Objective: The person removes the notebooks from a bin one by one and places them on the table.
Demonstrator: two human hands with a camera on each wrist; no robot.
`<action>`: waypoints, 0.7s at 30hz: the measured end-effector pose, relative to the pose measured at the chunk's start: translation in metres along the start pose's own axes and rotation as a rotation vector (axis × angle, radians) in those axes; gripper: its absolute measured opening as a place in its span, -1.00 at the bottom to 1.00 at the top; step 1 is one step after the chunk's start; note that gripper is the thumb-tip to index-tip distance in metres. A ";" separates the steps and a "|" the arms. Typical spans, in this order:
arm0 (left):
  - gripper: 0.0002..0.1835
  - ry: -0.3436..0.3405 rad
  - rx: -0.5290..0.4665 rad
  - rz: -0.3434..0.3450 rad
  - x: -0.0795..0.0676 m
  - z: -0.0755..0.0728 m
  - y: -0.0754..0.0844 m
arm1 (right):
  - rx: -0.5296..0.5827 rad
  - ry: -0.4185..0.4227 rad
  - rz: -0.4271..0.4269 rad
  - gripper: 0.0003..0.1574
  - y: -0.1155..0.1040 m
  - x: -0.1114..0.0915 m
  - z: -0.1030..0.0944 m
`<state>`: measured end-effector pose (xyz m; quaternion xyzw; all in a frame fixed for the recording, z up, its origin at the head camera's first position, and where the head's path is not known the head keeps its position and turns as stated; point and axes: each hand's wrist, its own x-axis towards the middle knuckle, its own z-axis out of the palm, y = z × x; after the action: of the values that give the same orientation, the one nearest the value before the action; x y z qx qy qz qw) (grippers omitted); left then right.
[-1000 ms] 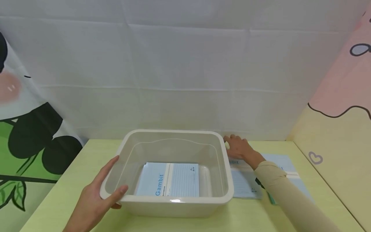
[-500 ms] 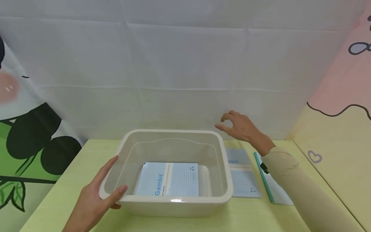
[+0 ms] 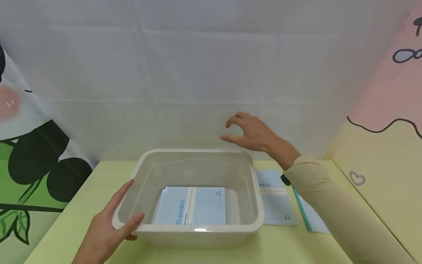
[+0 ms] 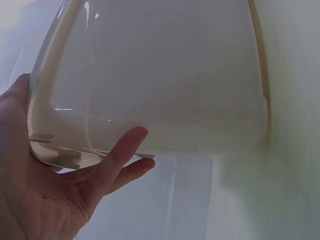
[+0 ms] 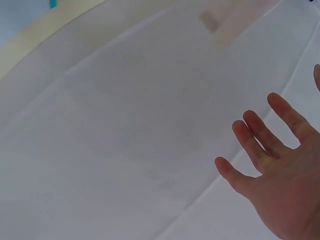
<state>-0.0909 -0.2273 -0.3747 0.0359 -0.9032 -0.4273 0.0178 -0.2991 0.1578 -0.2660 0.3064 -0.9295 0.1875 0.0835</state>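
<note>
A cream plastic basin (image 3: 194, 240) stands on the table with a light blue Gambit notebook (image 3: 207, 205) lying in it. My left hand (image 3: 105, 227) grips the basin's front left corner, thumb over the front rim and fingers along the left side. In the left wrist view, the basin (image 4: 165, 75) fills most of the frame above that hand. Raised over the basin's back right corner is my right hand (image 3: 252, 132), holding nothing. Its fingers are spread in the right wrist view, against the white cloth (image 5: 125, 140).
Another Gambit notebook (image 3: 278, 207) lies right of the basin, partly hidden by it. Farther right, a notebook with a green spine (image 3: 302, 211) is partly covered by my right sleeve (image 3: 343, 212). The white cloth rises behind the pale yellow table (image 3: 79, 198); printed panels flank both sides.
My right hand has risen from beside the basin's right rim and moved left, uncovering more of the notebook beside the basin. The left hand and basin have stayed in place.
</note>
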 end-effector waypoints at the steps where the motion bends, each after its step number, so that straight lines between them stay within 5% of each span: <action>1: -0.06 0.000 -0.005 0.000 0.000 0.000 0.000 | 0.003 -0.004 -0.012 -0.37 -0.005 0.002 0.000; 21: -0.05 -0.015 -0.015 -0.024 -0.001 0.000 0.000 | -0.035 -0.039 -0.195 -0.39 -0.083 0.031 0.010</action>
<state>-0.0902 -0.2275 -0.3748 0.0437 -0.8996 -0.4346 0.0063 -0.2742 0.0754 -0.2418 0.3976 -0.8998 0.1564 0.0887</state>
